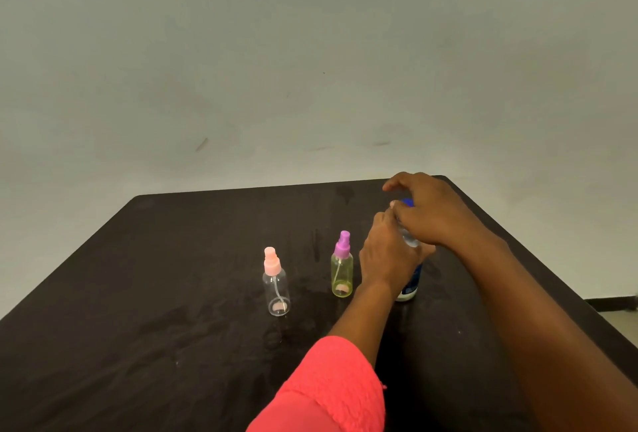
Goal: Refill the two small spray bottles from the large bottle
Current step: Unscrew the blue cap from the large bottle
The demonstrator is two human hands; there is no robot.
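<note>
Table (172, 293) black, clear bottle (276, 288) pink-capped, yellow-green bottle (341, 276) purple-capped, large bottle (411, 285) blue-capped.

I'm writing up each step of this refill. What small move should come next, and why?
Probably twist the blue cap off the large bottle: the left hand grips its body and the right hand curls over the cap, which is still on. The pink-topped spray bottle and the purple-topped spray bottle stand closed.
</note>
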